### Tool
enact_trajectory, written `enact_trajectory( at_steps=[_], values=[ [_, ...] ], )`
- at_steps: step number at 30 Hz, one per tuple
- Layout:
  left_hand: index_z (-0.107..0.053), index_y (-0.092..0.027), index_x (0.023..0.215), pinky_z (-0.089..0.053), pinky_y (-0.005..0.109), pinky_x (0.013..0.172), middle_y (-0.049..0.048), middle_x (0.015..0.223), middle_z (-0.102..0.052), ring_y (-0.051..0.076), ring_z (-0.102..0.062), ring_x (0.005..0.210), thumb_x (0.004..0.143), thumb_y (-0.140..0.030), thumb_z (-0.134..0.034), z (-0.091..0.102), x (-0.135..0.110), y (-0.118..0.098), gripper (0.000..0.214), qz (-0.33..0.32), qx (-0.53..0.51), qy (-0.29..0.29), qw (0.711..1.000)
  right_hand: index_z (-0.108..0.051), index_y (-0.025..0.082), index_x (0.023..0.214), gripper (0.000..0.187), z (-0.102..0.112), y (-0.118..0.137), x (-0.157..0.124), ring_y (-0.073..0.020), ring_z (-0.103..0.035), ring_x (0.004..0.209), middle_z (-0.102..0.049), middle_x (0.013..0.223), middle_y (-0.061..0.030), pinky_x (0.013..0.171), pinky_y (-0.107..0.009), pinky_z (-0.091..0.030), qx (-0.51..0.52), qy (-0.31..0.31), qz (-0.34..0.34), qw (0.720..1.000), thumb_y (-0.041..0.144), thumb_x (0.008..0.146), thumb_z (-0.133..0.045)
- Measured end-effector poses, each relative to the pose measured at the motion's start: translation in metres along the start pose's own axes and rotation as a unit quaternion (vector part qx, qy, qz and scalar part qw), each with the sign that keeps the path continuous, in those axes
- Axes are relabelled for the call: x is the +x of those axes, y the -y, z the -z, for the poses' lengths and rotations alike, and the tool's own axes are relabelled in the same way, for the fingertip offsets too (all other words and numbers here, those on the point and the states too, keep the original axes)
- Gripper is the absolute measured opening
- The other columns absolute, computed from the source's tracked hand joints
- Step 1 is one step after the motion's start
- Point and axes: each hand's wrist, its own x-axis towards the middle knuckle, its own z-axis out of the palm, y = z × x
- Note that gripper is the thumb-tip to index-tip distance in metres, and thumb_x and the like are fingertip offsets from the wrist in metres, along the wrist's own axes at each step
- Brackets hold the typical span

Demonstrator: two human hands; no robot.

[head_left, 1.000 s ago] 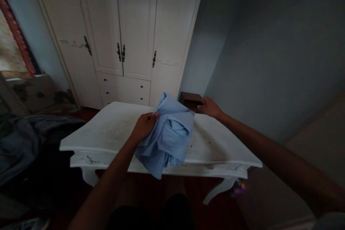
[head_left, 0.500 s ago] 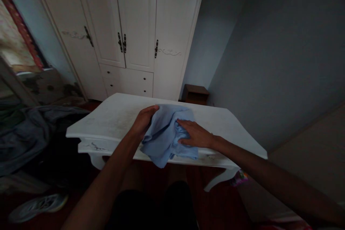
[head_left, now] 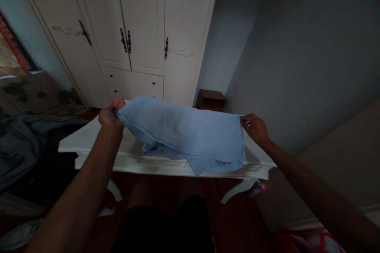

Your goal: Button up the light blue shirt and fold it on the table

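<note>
A light blue cloth garment [head_left: 190, 130] is stretched out between my two hands above the white table [head_left: 127, 162]. Its kind I cannot make out. My left hand [head_left: 113, 112] pinches the garment's left end near the table's far left side. At the other end, the fingers of my right hand [head_left: 253, 126] are closed on its upper right corner. The lower edge hangs in loose folds onto the table's front part, and one pointed flap drops over the front edge.
Behind the table stands a white wardrobe [head_left: 142, 19] with dark handles. A small brown cabinet [head_left: 210, 99] sits by the grey wall. Dark clothes [head_left: 26, 142] lie in a heap at left. Red fabric [head_left: 308, 241] shows at lower right, a colourful packet [head_left: 257, 188] under the table.
The crumpled garment has been spread wide. My left hand moved left and my right hand moved right, each now pinching an end. The view has shifted slightly.
</note>
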Motion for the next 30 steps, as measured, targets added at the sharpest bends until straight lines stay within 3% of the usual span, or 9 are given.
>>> enact_trajectory(
  at_steps=[5,8,10,14,19,23,25,28,30],
  values=[
    [-0.045,-0.02,0.109,-0.051,0.038,0.089,0.0097,0.114,-0.059,0.019,-0.059,0.109,0.089,-0.029,-0.037,-0.006,-0.03,0.008,0.023,0.019,-0.053,-0.053,0.997,-0.06,0.014,0.115,0.041,-0.026,0.004,0.003,-0.0247,-0.065,0.093,-0.067,0.105,-0.0131,0.086,-0.042,-0.052,0.096,0.036,-0.158,0.982,0.024,0.076,-0.061],
    [-0.053,-0.021,0.111,-0.05,0.039,0.09,0.0088,0.116,-0.06,0.023,-0.059,0.109,0.081,-0.04,-0.056,-0.025,-0.075,-0.003,0.036,-0.163,0.044,0.006,0.986,-0.051,0.015,0.13,0.056,-0.029,0.042,-0.007,-0.0277,-0.057,0.116,-0.054,0.131,-0.0179,0.093,-0.043,-0.05,0.148,0.072,-0.069,0.984,0.041,0.082,-0.06],
    [-0.057,-0.021,0.116,-0.047,0.041,0.095,0.009,0.123,-0.058,0.025,-0.054,0.116,0.08,-0.045,-0.06,-0.037,-0.102,-0.012,0.043,-0.278,0.167,0.166,0.931,-0.044,0.02,0.139,0.069,-0.024,0.074,-0.015,-0.0289,-0.045,0.131,-0.044,0.143,-0.0153,0.104,-0.046,-0.041,0.14,0.156,0.056,0.976,0.051,0.08,-0.063],
    [-0.051,-0.024,0.132,-0.023,0.05,0.113,0.0117,0.145,-0.045,0.033,-0.029,0.14,0.067,-0.054,-0.072,-0.052,-0.127,-0.015,0.074,-0.353,0.39,0.448,0.723,-0.037,0.02,0.145,0.085,-0.012,0.124,-0.031,-0.0319,-0.036,0.137,-0.039,0.15,-0.0144,0.108,-0.048,-0.036,0.038,0.331,0.224,0.916,0.052,0.074,-0.07],
    [-0.068,-0.024,0.105,-0.041,0.044,0.094,0.012,0.108,-0.069,0.032,-0.061,0.106,0.065,-0.034,-0.075,-0.061,-0.124,-0.004,0.042,-0.297,0.531,0.489,0.625,-0.071,0.019,0.092,0.02,-0.013,0.136,-0.036,-0.0292,-0.068,0.091,-0.073,0.095,-0.0127,0.078,-0.039,-0.05,-0.105,0.332,0.175,0.921,0.026,0.087,-0.053],
    [-0.066,-0.02,0.065,-0.042,0.028,0.067,0.003,0.068,-0.066,0.02,-0.061,0.068,0.075,-0.038,-0.063,-0.072,-0.105,-0.016,0.021,-0.28,0.43,0.508,0.692,-0.065,0.018,0.09,0.024,-0.008,0.125,-0.014,-0.0221,-0.068,0.063,-0.07,0.07,-0.0074,0.057,-0.029,-0.049,0.048,0.137,-0.009,0.989,0.033,0.091,-0.046],
    [-0.061,-0.019,0.055,-0.036,0.025,0.058,-0.0007,0.054,-0.055,0.014,-0.051,0.056,0.077,-0.042,-0.059,-0.08,-0.089,-0.023,0.032,-0.248,0.351,0.469,0.772,-0.056,0.019,0.109,0.029,-0.003,0.12,0.001,-0.0181,-0.066,0.056,-0.07,0.076,-0.0049,0.046,-0.024,-0.046,0.217,0.03,-0.109,0.97,0.038,0.092,-0.043],
    [-0.054,-0.018,0.053,-0.031,0.024,0.049,-0.004,0.046,-0.043,0.011,-0.041,0.047,0.072,-0.035,-0.064,-0.09,-0.061,-0.029,0.028,-0.13,0.199,0.287,0.928,-0.043,0.022,0.124,0.042,0.003,0.12,0.008,-0.0176,-0.069,0.074,-0.068,0.106,-0.008,0.048,-0.024,-0.051,0.374,-0.01,-0.106,0.921,0.039,0.086,-0.051],
    [-0.048,-0.018,0.055,-0.034,0.024,0.048,-0.0055,0.044,-0.038,0.01,-0.039,0.044,0.074,-0.027,-0.063,-0.092,-0.041,-0.028,0.025,-0.021,0.076,0.143,0.987,-0.045,0.023,0.124,0.041,0.006,0.127,-0.004,-0.0183,-0.069,0.087,-0.067,0.112,-0.0085,0.062,-0.029,-0.057,0.382,0.076,-0.021,0.921,0.036,0.086,-0.054]
  ],
)
